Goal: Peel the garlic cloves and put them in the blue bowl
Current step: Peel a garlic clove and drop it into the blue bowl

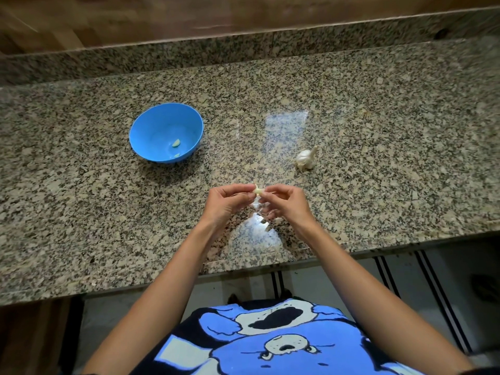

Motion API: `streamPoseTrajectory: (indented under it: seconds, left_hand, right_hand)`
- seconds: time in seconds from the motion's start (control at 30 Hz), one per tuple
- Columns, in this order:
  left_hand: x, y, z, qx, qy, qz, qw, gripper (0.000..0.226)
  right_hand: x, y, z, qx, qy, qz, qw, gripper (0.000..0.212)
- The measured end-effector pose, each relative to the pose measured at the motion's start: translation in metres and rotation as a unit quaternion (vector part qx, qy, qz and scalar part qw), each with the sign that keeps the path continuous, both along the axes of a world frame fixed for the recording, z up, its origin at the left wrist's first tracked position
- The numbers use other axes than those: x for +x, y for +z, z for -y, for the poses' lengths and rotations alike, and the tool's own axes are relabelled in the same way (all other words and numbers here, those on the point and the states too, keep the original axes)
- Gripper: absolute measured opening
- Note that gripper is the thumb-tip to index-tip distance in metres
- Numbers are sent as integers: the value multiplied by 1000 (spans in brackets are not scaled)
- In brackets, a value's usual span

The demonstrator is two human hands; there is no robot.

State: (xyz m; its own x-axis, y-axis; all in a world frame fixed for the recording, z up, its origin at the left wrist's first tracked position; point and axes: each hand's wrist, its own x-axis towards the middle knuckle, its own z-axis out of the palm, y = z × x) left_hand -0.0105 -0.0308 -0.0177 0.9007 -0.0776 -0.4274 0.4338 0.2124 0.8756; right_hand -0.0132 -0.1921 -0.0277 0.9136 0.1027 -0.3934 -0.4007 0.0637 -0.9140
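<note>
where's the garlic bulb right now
In the head view the garlic bulb sits on the granite counter, right of centre, beyond the right hand and well right of the blue bowl.

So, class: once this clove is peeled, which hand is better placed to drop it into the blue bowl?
Probably the left hand. Both hands pinch the clove, but the blue bowl sits on the left side of the counter, while the right hand would have to cross over.
</note>
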Motion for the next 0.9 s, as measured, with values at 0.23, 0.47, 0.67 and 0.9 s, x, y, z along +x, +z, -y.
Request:
streamPoseTrajectory:
  seconds: [0.23, 0.47, 0.67, 0.9]
  left_hand:
    - [1, 1, -2, 44, -38, 30, 998, 18]
    - [-1, -2, 3, 29, 3, 21, 999, 26]
    - [1, -2, 0, -17, -2, 6, 1000, 27]
    - [5, -7, -15, -102, 70, -35, 992, 26]
  right_hand:
    - [2, 2, 3, -9, 0, 64, 998, 12]
    - [0, -2, 1, -16, -21, 79, 997, 15]
    - [-1, 1, 5, 113, -35, -36, 992, 19]
    - [-1, 4, 6, 129, -44, -117, 984, 16]
